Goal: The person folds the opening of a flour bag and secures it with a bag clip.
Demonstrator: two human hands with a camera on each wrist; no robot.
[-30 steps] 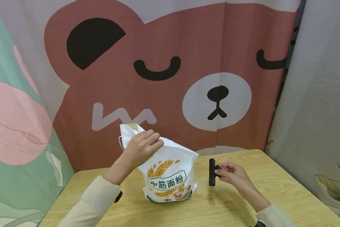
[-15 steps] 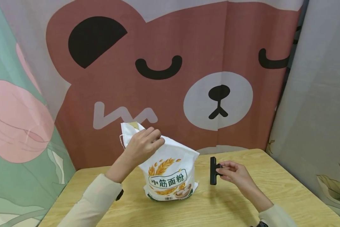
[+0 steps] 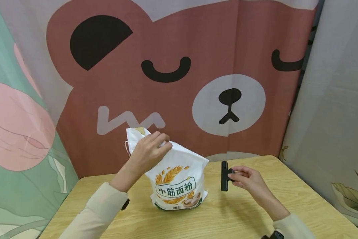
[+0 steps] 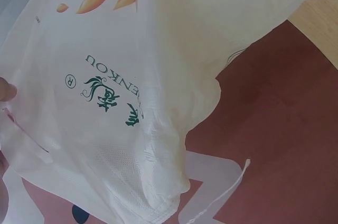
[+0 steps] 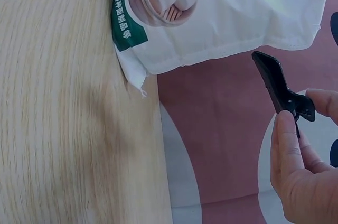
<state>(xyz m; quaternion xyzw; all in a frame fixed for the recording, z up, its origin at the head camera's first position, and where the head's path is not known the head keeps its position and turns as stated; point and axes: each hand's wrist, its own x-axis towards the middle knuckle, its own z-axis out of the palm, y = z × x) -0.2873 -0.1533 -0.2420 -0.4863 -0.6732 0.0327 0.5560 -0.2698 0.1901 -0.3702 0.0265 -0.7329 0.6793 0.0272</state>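
Observation:
A white flour bag (image 3: 179, 176) with wheat ears and green lettering stands on the table, its upper part leaning left. My left hand (image 3: 147, 152) grips the bag near its top edge, the fingers curled over the fabric. In the left wrist view the bag's creased cloth (image 4: 95, 129) fills much of the picture, with only parts of fingers at the left edge. To the right of the bag, my right hand (image 3: 250, 181) pinches a black clip (image 3: 224, 176) by its handles, above the table and apart from the bag. The clip's jaws look shut in the right wrist view.
The light wooden table (image 3: 241, 215) reaches back to a curtain (image 3: 173, 99) printed with a large bear. A grey curtain (image 3: 331, 99) hangs at the right and a green floral one (image 3: 62, 205) at the left. A loose thread (image 4: 227, 187) dangles from the bag.
My right hand has risen slightly with the clip. The left hand stays on the bag's top, its fingers shifted a little. The bag stands where it was.

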